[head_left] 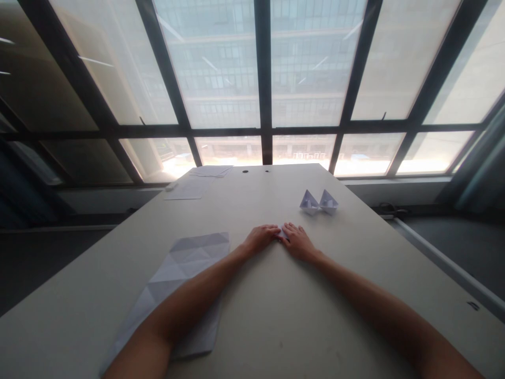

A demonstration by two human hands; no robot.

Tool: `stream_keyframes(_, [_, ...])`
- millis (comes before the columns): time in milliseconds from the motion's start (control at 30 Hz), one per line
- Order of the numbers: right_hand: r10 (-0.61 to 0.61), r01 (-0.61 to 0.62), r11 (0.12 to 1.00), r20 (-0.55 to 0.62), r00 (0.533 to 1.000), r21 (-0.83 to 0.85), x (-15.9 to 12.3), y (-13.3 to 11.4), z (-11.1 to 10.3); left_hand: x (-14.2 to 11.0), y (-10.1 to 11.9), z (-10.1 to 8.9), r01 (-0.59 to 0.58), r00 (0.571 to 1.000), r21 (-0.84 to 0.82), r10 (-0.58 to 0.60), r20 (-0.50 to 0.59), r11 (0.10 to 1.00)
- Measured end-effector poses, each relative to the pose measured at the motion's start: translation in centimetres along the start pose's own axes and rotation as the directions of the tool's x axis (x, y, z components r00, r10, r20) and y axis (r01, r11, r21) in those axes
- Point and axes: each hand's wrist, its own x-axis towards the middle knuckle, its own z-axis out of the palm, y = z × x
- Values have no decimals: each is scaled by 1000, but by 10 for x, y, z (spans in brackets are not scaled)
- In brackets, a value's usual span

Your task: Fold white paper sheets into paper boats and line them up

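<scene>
A small piece of folded white paper (pixel 281 232) lies on the white table between my two hands, mostly covered by fingers. My left hand (pixel 262 238) holds its left side, fingers together and pointing right. From the other side my right hand (pixel 296 242) presses on the paper, with the thumb toward the left hand and the fingers pointing forward. Beyond my right hand stand two folded paper boats (pixel 309 203) side by side, the other boat (pixel 328 202) just to the right. A large creased paper sheet (pixel 193 263) is spread under and beside my left forearm.
White paper sheets (pixel 184 188) lie at the far left of the table (pixel 252 326), with more sheets (pixel 211 170) behind them. Two dark round holes (pixel 245 171) sit near the far edge. Large windows rise behind the table, with curtains at both sides.
</scene>
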Motion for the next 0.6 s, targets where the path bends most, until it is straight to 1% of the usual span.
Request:
stream_keyframes(100, [-1,1,1000,3,1000,1,0,-1,-2,0,2,-3,-5,1000,64,6,-7,998])
stream_keyframes(200, [3,-3,1000,-1,1000,1,0,-1,-3,0,6,-6,-18,999,173,23,-26,985])
stream_keyframes(367, [-6,7,1000,-39,999,22,1,2,-5,3,12,-10,-60,992,333,94,-85,941])
stream_keyframes(467, [-23,27,998,-87,996,51,2,3,-6,4,14,-11,-63,989,361,107,-105,930])
stream_keyframes(600, [-44,57,995,-144,989,86,1,4,-9,4,15,-11,-51,993,349,85,-83,936])
